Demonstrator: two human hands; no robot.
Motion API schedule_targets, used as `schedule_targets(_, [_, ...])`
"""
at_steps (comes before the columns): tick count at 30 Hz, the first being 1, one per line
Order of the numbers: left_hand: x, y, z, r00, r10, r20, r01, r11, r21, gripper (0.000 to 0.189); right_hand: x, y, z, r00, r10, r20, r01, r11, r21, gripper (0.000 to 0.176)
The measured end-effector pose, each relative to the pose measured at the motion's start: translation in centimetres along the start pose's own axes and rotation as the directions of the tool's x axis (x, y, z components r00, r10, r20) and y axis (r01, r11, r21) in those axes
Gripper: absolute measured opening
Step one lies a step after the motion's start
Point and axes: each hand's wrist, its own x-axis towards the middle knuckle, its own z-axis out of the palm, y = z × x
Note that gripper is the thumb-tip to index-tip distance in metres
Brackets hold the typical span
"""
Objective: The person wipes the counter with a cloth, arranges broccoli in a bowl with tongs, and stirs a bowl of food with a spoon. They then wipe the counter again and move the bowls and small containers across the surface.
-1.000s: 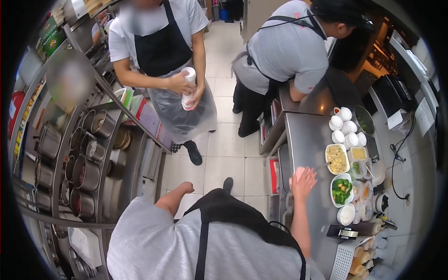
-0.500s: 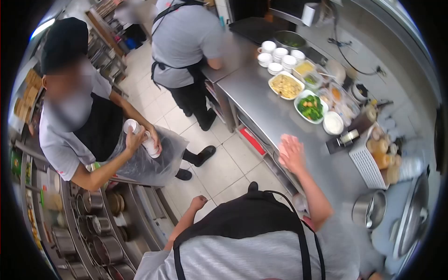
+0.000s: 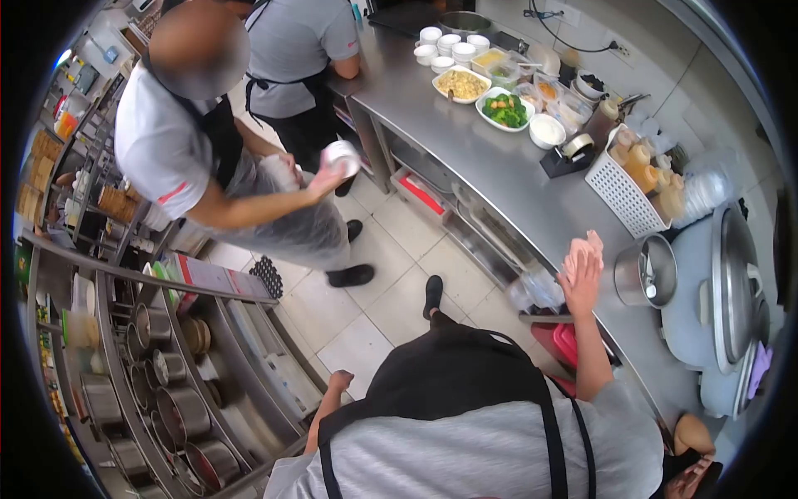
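Note:
My right hand grips a crumpled pink cloth near the front edge of the steel counter. The cloth shows beyond and between the fingers. Low at my left side hangs my left hand, its fingers curled in, with nothing visible in it. A steel pot with a utensil inside stands just right of the cloth. Farther left on the counter are a white basket of bottles and a black tape dispenser.
Along the counter's back stand a dish of broccoli, a dish of yellow food and several stacked white cups. A co-worker holding white cups stands ahead on the left. Pots fill the left shelf. A large lidded cooker is at right.
My view has moved along the counter toward the pot. My right hand, with the cloth, is farther right. The co-worker has turned and lifted a stack of white cups.

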Motion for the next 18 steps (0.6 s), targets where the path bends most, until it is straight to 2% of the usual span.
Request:
schedule_targets(1, [-0.7,0.5,0.9,0.98,-0.187,0.069,0.191,0.98,-0.053,0.031,0.1,0.2,0.5,0.999,0.031,-0.006,-0.031,0.999,-0.006,0.067])
schedule_targets(2, [-0.6,-1.0,2.7,0.978,-0.192,0.076,0.197,0.979,-0.054,0.031,0.1,0.2,1.0,0.998,0.064,-0.016,-0.064,0.998,-0.01,0.071])
schedule_targets(3, [0.8,-3.1,4.7,0.999,0.022,0.028,-0.025,0.995,0.099,0.031,-0.1,0.2,1.4,0.996,0.075,-0.038,-0.077,0.995,-0.057,0.072])
schedule_targets(4, [0.9,-4.1,5.9,0.971,0.239,0.012,-0.234,0.938,0.255,0.032,-0.3,0.1,1.4,0.997,0.068,-0.036,-0.07,0.996,-0.055,0.072])
schedule_targets(5, [-0.8,-1.4,5.2,0.999,0.041,0.02,-0.041,0.998,0.038,0.031,-0.3,0.1,1.4,0.996,0.086,-0.027,-0.088,0.994,-0.07,0.071])
schedule_targets(6, [-1.0,0.3,5.3,0.999,0.04,0.013,-0.04,0.999,0.026,0.031,-0.2,0.1,1.4,0.995,0.102,-0.02,-0.103,0.991,-0.086,0.07])
schedule_targets(8, [-1.2,2.9,5.8,0.976,-0.208,-0.066,0.182,0.942,-0.282,0.03,-0.1,-0.1,1.3,0.996,0.084,-0.039,-0.088,0.991,-0.103,0.07])
schedule_targets(12, [-0.6,6.5,6.3,0.978,-0.169,-0.125,0.118,0.933,-0.341,0.029,-0.3,-0.1,1.6,0.995,0.067,-0.071,-0.077,0.987,-0.14,0.068])
schedule_targets(14, [-1.1,8.2,6.3,0.989,-0.082,-0.123,0.037,0.943,-0.33,0.03,-0.2,0.2,1.2,0.996,0.033,-0.079,-0.045,0.987,-0.154,0.068])
schedule_targets(15, [-1.3,8.7,6.4,0.988,-0.03,-0.152,-0.01,0.967,-0.254,0.031,0.0,-0.3,1.0,0.997,0.008,-0.083,-0.022,0.985,-0.17,0.068])
schedule_targets(17, [-1.3,9.3,6.4,0.987,0.018,-0.16,-0.037,0.992,-0.119,0.032,0.9,-2.9,-2.8,0.999,-0.035,0.008,0.036,0.998,-0.052,0.069])
schedule_targets(18, [-1.1,9.1,6.6,0.991,0.013,-0.133,-0.021,0.998,-0.06,0.032,1.1,-4.3,-3.9,0.993,-0.086,-0.078,0.083,0.996,-0.035,0.064])
